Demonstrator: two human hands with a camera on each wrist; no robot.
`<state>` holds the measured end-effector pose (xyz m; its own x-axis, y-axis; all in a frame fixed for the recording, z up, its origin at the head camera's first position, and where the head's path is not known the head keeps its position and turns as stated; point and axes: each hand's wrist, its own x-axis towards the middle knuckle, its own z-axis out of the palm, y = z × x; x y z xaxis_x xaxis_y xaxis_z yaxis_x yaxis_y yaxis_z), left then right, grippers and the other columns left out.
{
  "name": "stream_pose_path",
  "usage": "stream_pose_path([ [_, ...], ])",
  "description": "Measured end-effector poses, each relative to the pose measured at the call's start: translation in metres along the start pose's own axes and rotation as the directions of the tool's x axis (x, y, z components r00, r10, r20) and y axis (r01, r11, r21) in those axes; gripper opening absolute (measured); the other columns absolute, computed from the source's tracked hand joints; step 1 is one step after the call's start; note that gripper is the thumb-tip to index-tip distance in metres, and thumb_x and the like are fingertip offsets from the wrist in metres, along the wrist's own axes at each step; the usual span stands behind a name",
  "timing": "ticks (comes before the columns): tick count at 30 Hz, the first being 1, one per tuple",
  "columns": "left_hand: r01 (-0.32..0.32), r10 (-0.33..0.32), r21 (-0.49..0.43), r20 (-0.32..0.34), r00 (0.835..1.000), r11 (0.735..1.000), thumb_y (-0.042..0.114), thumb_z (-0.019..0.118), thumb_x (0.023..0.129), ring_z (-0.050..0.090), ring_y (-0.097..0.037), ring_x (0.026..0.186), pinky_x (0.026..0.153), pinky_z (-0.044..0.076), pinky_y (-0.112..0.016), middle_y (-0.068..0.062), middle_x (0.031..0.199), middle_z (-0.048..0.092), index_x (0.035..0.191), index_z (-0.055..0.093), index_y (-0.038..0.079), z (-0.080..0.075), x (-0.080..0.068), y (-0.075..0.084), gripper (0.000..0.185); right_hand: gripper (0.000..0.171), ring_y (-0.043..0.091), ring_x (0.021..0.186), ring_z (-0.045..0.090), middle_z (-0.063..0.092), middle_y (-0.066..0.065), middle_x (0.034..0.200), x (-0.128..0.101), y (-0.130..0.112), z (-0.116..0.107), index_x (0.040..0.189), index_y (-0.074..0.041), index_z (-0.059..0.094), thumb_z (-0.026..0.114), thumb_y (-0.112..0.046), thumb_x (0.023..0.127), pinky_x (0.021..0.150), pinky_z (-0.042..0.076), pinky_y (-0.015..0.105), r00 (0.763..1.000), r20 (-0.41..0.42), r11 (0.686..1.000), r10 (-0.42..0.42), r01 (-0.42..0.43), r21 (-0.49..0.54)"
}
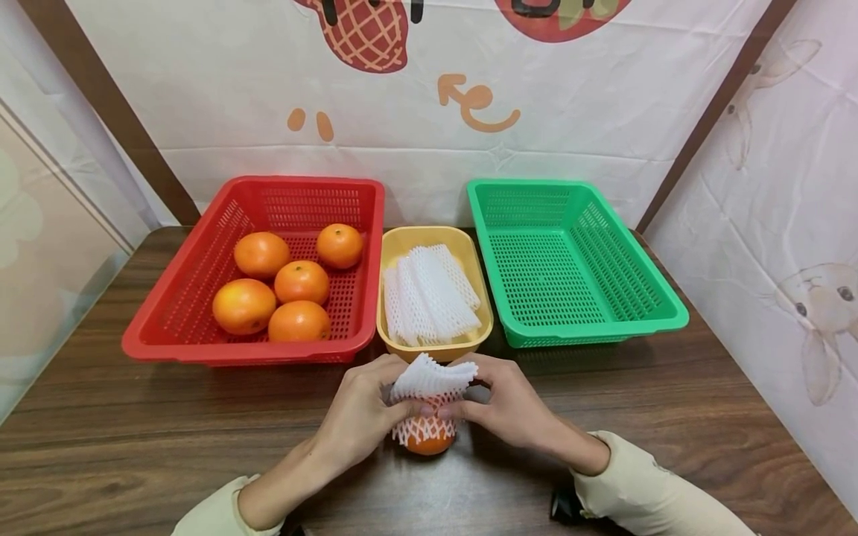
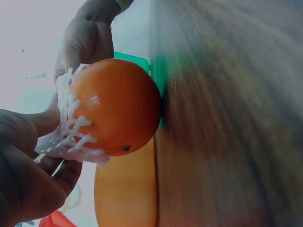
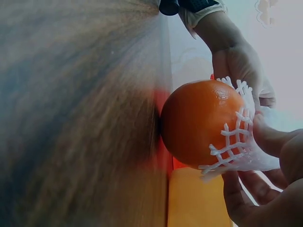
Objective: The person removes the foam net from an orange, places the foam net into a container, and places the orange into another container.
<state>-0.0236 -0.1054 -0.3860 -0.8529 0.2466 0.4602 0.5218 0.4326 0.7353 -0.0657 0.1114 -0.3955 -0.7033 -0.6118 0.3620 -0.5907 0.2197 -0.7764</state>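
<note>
An orange (image 1: 430, 445) sits on the table in front of the yellow bin, with a white foam net sleeve (image 1: 425, 381) pulled partway down over its top. My left hand (image 1: 357, 408) pinches the net from the left, thumb on the near side. From the opposite side my right hand (image 1: 515, 403) pinches it too, the two thumbs almost meeting. In the left wrist view the lower part of the orange (image 2: 120, 106) is bare and touches the tabletop. The right wrist view shows the net's open lattice edge (image 3: 232, 142) spread around the fruit.
A red basket (image 1: 251, 351) at the left holds several oranges (image 1: 302, 283). The yellow bin (image 1: 487, 327) in the middle contains several flat foam nets (image 1: 436, 294). To the right stands a green basket (image 1: 593, 330). A printed cloth (image 1: 415, 160) hangs behind the wooden table (image 1: 134, 447).
</note>
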Motion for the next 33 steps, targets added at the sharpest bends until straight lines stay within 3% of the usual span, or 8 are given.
stream_pose_path([
  [10, -0.004, 0.001, 0.03, 0.082, 0.997, 1.0, 0.024, 0.09, 0.062, 0.056, -0.009, 0.101, 0.082, 0.049, -0.029, 0.008, 0.108, 0.063, 0.112, 0.068, 0.014, -0.0008, 0.0003, 0.0002, 0.056, 0.028, 0.011, 0.093, 0.064, 0.067, -0.009, 0.101, 0.0007, 0.0007, -0.0004, 0.103, -0.014, 0.069, 0.08, -0.016, 0.078, 0.081, 0.052, 0.029, 0.999, -0.05, 1.0, -0.015, 0.014, -0.028],
  [17, 0.029, -0.033, 0.043, 0.107, 0.994, 0.999, 0.028, 0.087, 0.066, 0.056, -0.009, 0.097, 0.08, 0.049, -0.029, 0.008, 0.106, 0.062, 0.109, 0.069, 0.015, -0.0003, 0.0008, 0.0024, 0.048, 0.029, 0.012, 0.096, 0.064, 0.068, -0.004, 0.104, 0.0011, 0.0008, -0.0005, 0.106, -0.012, 0.07, 0.079, -0.012, 0.079, 0.08, 0.053, 0.029, 0.997, -0.065, 0.999, -0.047, 0.046, -0.021],
  [26, 0.047, -0.047, 0.001, 0.037, 0.998, 0.999, 0.015, 0.087, 0.065, 0.061, -0.008, 0.093, 0.078, 0.052, -0.027, 0.008, 0.099, 0.066, 0.103, 0.072, 0.015, -0.0005, 0.0007, 0.0032, 0.041, 0.033, 0.014, 0.097, 0.06, 0.065, -0.001, 0.108, 0.003, -0.0056, -0.0006, 0.109, -0.011, 0.066, 0.077, -0.006, 0.079, 0.08, 0.052, 0.032, 0.999, -0.02, 0.999, -0.032, 0.032, 0.01],
  [33, -0.015, 0.016, -0.048, 0.019, 1.0, 0.999, 0.008, 0.086, 0.066, 0.063, -0.01, 0.093, 0.078, 0.052, -0.028, 0.006, 0.101, 0.068, 0.104, 0.071, 0.014, 0.0004, 0.0001, 0.001, 0.041, 0.027, 0.012, 0.095, 0.061, 0.066, -0.003, 0.103, 0.0028, -0.0035, -0.0001, 0.104, -0.013, 0.069, 0.078, -0.008, 0.079, 0.079, 0.052, 0.029, 0.997, -0.014, 0.997, -0.08, 0.08, -0.024],
])
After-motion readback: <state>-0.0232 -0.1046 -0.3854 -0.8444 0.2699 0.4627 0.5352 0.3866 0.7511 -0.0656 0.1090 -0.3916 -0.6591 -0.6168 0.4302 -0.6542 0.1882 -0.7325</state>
